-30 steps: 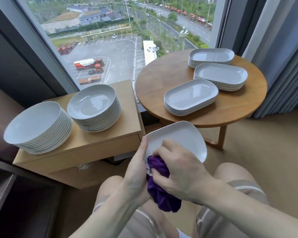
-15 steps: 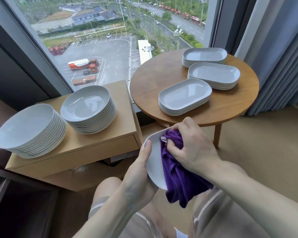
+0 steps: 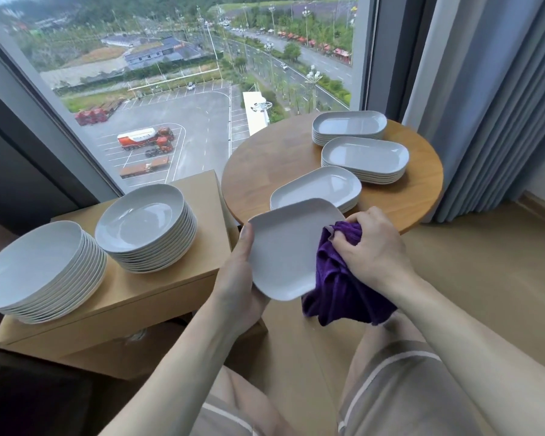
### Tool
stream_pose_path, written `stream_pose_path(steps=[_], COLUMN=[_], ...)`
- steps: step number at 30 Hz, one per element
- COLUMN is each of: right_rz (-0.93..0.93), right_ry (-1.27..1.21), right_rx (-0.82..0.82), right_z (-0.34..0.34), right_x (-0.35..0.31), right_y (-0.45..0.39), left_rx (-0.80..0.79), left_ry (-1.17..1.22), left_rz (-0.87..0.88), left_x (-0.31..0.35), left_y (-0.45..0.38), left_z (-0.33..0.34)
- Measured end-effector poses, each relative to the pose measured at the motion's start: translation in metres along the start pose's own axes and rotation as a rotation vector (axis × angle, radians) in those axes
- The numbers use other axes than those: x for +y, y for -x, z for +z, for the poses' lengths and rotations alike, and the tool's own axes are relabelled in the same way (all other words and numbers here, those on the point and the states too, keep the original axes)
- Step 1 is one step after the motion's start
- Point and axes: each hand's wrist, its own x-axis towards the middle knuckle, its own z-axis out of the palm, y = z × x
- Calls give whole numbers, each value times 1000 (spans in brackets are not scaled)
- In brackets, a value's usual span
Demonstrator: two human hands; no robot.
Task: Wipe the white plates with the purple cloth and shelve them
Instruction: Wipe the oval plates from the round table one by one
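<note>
Holding the white rounded-rectangle ceramic plate (image 3: pixel 288 251) tilted above your lap, your left hand (image 3: pixel 238 286) gripped its edge at about 9 o'clock, thumb up along the rim. Your right hand (image 3: pixel 370 250) was bunched tight around the purple terry cloth (image 3: pixel 339 289), pressing it on the plate's 3 o'clock edge, the rest hanging below. Three stacks of white oblong plates (image 3: pixel 364 154) sat on the round wooden table (image 3: pixel 265 162) at 1 o'clock. Two stacks of round white bowls (image 3: pixel 140 220) sat on the light wooden cabinet (image 3: pixel 158 287) at 9 o'clock.
</note>
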Motion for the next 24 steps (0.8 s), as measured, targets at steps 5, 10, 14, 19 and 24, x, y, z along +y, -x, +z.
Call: stream_pose_path(steps=[5, 10, 14, 19, 24], right_rz=[161, 220, 226, 197, 176], right_ry=[-252, -336, -371, -367, -375], right_rx=[116, 181, 209, 239, 258], right_z=[-17, -28, -36, -37, -36], right_x=[15, 28, 31, 33, 36], right_y=[-17, -28, -31, -32, -34], left_rx=[108, 209, 283, 325, 451], left_ry=[-107, -48, -131, -218, -733], left_rz=[85, 104, 85, 78, 245], left_x=[15, 36, 37, 28, 21], left_y=[-46, -92, -125, -164, -186], left_z=[10, 23, 38, 45, 39])
